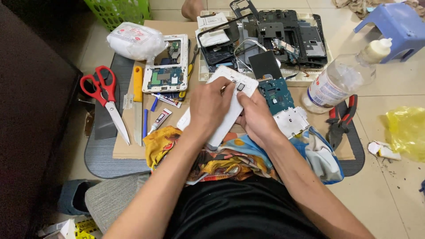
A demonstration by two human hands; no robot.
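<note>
White flat plastic tablet back cover (pixel 223 104) sits tilted between both hands over a colourful patterned cloth (pixel 221 155) on the lap. Left hand (pixel 208 108) closes its grip on the cover's left edge; right hand (pixel 256 119) holds the right side, thumb seemingly pressing near the camera cutout. Red-handled scissors (pixel 104 95) lie well apart on the left.

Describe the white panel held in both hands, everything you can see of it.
The white panel is a flat, rounded-corner back cover, plastic by its look, with small dark cut-outs near its upper end. It lies tilted, upper end pointing away to the right, above a colourful cloth. The left hand covers its middle from the left; the right hand grips its right edge, thumb near the cut-outs.
</note>
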